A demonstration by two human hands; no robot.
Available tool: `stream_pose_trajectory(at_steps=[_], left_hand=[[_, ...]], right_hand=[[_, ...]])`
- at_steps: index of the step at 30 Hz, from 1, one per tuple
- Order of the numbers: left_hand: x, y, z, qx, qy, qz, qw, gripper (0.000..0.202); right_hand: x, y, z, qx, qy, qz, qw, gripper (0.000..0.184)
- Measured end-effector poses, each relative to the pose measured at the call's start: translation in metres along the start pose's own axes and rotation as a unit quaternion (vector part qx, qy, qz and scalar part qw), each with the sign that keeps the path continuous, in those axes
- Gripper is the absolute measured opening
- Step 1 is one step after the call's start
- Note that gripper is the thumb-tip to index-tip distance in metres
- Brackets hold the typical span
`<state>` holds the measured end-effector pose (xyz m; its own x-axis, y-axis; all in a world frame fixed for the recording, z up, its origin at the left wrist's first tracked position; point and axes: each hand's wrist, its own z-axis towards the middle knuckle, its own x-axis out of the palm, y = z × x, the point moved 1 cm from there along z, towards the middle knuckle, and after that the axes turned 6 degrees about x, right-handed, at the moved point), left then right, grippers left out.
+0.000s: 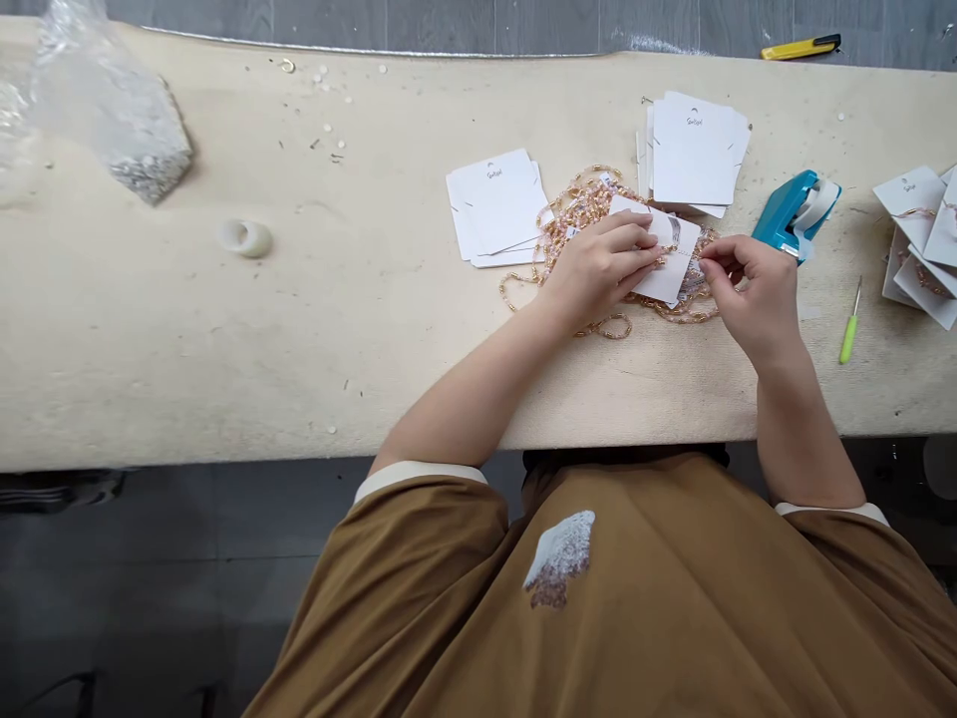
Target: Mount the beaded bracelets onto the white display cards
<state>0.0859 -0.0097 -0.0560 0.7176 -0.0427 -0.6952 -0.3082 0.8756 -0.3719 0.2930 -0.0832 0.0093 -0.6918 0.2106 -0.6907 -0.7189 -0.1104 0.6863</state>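
Head view: my forearms reach across the pale work table (150, 329), with a stack of printed cards (695, 150) ahead and a heap of gold-and-pink bead strands (579, 214) under my hands. My left hand (598, 269) curls over a white card (665, 261), holding it against the heap. At the card's edge, my right hand (748, 294) pinches something fine between thumb and forefinger, perhaps a strand, too small to tell.

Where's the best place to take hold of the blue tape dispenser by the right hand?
Probably by its blue body, from above on the near side, where the right hand is closest. That end is bare and narrow enough to grasp, while the white roll occupies the far end.
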Motion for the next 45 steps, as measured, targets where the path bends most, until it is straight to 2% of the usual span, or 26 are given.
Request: stream_pose_trajectory(at_steps=[4, 9, 16, 22, 26, 30, 35, 39, 45], left_hand=[[0.000, -0.002, -0.001, 0.006, -0.014, 0.030, 0.999, 0.024], [0.002, -0.002, -0.004, 0.044, -0.045, 0.070, 0.996, 0.026], [0.001, -0.007, -0.004, -0.031, -0.039, 0.002, 0.999, 0.052], [-0.001, -0.008, -0.005, -0.085, -0.023, -0.043, 0.995, 0.038], [-0.002, -0.009, -0.006, -0.071, -0.039, -0.018, 0.997, 0.035], [-0.004, -0.011, -0.004, -0.063, -0.024, 0.000, 0.998, 0.032], [-0.005, -0.010, -0.003, -0.051, -0.007, 0.003, 0.999, 0.023], [-0.003, -0.009, -0.002, -0.017, -0.023, 0.028, 0.999, 0.020], [-0.003, -0.009, -0.001, 0.007, -0.040, 0.035, 0.999, 0.017]], right_hand=[[0.011, 0.012, 0.006, 0.006, 0.018, 0.028, 0.999, 0.009], [0.032, 0.014, 0.011, -0.030, 0.015, 0.003, 0.999, 0.010], [0.045, 0.014, 0.005, -0.096, -0.046, 0.011, 0.994, 0.013], [0.050, 0.007, -0.002, -0.094, -0.039, 0.057, 0.993, 0.020], [0.048, 0.006, -0.003, -0.119, -0.051, 0.119, 0.984, 0.019], [0.037, 0.006, -0.001, -0.114, -0.095, 0.019, 0.989, 0.008], [0.033, -0.006, -0.001, -0.074, -0.090, -0.096, 0.989, 0.012], [0.040, -0.009, 0.000, -0.063, -0.068, -0.109, 0.990, 0.022], [0.036, -0.006, 0.002, -0.079, -0.063, -0.076, 0.992, 0.023]])
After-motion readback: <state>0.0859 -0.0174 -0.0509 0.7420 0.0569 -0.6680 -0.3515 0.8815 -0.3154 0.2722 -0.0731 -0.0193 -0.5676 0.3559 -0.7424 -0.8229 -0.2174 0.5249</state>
